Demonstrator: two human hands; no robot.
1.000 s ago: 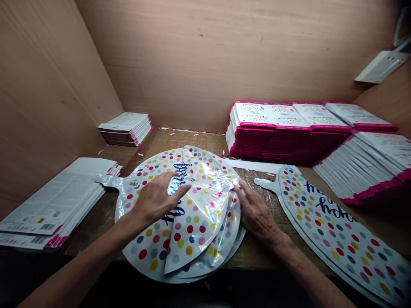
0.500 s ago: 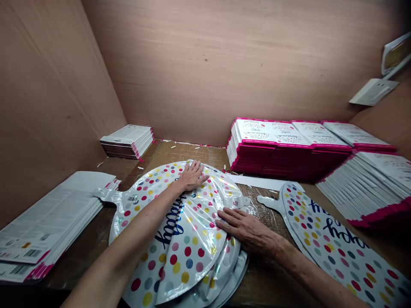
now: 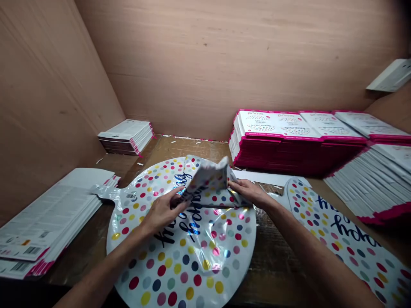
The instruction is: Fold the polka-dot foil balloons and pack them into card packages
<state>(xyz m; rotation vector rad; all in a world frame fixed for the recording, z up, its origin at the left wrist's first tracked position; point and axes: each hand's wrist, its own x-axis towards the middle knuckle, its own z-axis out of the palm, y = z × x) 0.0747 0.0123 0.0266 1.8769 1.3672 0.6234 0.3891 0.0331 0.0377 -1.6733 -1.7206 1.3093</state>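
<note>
- Fingers of my left hand are pinched together, thumb against forefinger, on the near edge of an upper polka-dot foil balloon.
- Over on the other side, my right hand has its fingertips closed on the same film, close to its right end, so both hands are full.
- Between them the film stands up in a crumpled ridge, lifted above a flat polka-dot foil balloon that lies right in front of me, its neck pointing left towards a stack of barcoded cards.
- Folding is the step in hand, I'd judge: the upper piece is doubled over into a band, and that ridge isn't pressed down yet.
- What the next move calls for, to my mind: both pinches level, the edges lined up, and the ridge laid down without creasing it crooked. Slick film like this could slip or spring open if either grip loosens.
- Just beyond my right forearm, more polka-dot foil balloons lie in a pile, dark blue lettering up.
- Behind, pink-edged printed cards stand in stacks against the wooden panel.
</note>
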